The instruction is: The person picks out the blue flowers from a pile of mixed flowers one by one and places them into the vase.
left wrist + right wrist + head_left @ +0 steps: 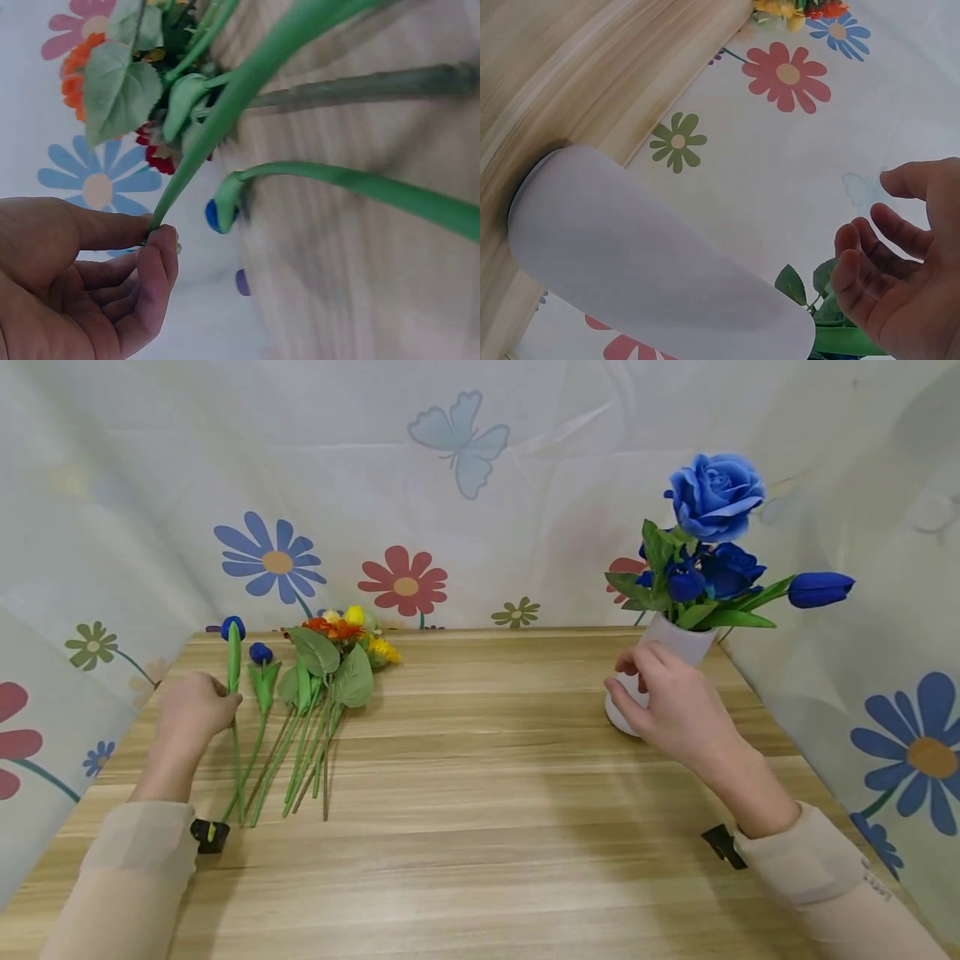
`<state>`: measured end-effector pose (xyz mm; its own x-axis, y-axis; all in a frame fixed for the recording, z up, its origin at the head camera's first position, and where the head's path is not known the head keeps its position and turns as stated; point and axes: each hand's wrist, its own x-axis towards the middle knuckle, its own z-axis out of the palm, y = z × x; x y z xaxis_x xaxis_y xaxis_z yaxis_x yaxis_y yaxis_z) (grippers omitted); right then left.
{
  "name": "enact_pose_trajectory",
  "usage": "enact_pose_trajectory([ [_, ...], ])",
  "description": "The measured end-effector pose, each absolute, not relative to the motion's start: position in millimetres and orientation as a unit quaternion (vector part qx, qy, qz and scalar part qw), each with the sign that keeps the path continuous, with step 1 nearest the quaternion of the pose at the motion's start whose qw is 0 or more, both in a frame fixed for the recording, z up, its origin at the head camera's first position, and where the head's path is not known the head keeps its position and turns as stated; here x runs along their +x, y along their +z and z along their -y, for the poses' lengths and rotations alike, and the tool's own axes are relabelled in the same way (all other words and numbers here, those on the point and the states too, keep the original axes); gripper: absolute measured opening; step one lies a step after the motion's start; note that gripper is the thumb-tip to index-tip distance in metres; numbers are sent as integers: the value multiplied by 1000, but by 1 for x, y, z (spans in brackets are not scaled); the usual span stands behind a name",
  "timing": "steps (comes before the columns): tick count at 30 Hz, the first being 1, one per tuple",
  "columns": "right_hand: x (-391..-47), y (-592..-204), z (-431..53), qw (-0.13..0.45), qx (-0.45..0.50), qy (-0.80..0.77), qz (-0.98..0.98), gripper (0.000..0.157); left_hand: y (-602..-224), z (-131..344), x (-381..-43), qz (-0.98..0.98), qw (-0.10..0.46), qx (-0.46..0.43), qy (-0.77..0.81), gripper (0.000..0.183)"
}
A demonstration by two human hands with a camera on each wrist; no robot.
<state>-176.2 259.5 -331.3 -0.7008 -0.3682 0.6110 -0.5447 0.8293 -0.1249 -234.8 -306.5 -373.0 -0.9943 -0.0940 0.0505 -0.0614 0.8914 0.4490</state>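
My left hand (197, 710) pinches a slim green part of a blue tulip (234, 652) between thumb and fingertips; whether it is stem or leaf is unclear. A second blue tulip (261, 653) lies just right of it on the table. At the right, a white vase (684, 642) leans in the head view and holds a light blue rose (717, 497), darker blue blooms and a blue tulip (820, 590) jutting sideways. My right hand (678, 710) is beside the vase, fingers loosely bent around nothing; in the right wrist view a gap shows between fingers (904, 229) and vase (645, 255).
Right of the tulips lies a bunch of orange and yellow artificial flowers (341, 631) with broad green leaves, stems toward me. The wood-grain table (480, 793) ends at a flower-printed curtain (555, 527). Black clips or mounts (210, 835) sit by both wrists.
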Motion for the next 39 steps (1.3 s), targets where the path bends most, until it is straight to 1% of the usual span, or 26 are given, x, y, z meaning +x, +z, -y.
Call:
enact_pose_trajectory([
  [5,-176,-333,-257,282,251,145,915,17,-364,300,-232,970,60,32,-232,34],
  [13,-175,-335,-253,264,254,147,919,16,-354,289,-228,966,70,28,-246,35],
  [18,-176,-337,-252,264,261,147,917,16,-349,278,-223,964,78,17,-256,35],
  [26,-177,-343,-250,267,276,146,912,17,-340,259,-217,958,98,2,-269,29],
  [32,-178,-348,-245,266,293,144,907,17,-334,248,-211,956,99,-8,-276,26],
  [35,-178,-350,-242,259,299,145,907,17,-332,242,-207,957,103,-12,-271,27],
  [39,-178,-353,-238,247,304,146,909,16,-331,232,-206,957,123,-37,-261,27],
])
